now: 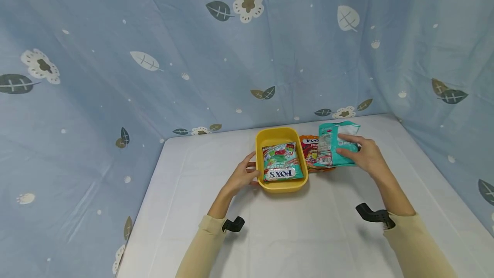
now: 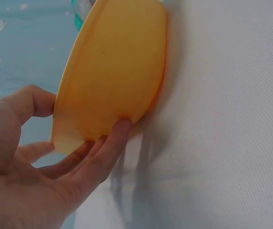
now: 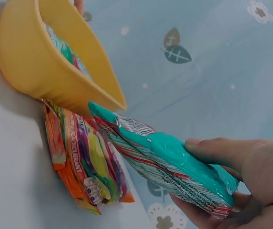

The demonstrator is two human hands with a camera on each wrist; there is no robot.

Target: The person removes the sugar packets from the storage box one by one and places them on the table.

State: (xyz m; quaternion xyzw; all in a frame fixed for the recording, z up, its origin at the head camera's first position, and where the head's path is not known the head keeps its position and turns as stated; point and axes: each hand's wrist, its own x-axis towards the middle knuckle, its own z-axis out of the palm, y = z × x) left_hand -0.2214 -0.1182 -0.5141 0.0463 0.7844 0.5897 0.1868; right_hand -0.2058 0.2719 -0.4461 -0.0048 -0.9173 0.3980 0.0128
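A yellow plastic box [image 1: 281,188] sits on the table with a teal Fox's Mint Blossom candy bag [image 1: 283,162] lying inside it. My left hand [image 1: 242,175] rests against the box's left outer side. In the left wrist view its spread fingertips [image 2: 122,125] touch the wall, and the thumb meets the rim. To the right of the box, my right hand [image 1: 364,155] pinches a second teal candy bag [image 3: 174,167] between thumb and fingers. That bag is tilted, overlapping an orange Fox's fruit candy bag [image 3: 86,157], which lies close beside the box.
White cloth covers the table [image 1: 289,235]. A blue patterned curtain [image 1: 216,55] hangs behind the table and along its sides, close to the back edge.
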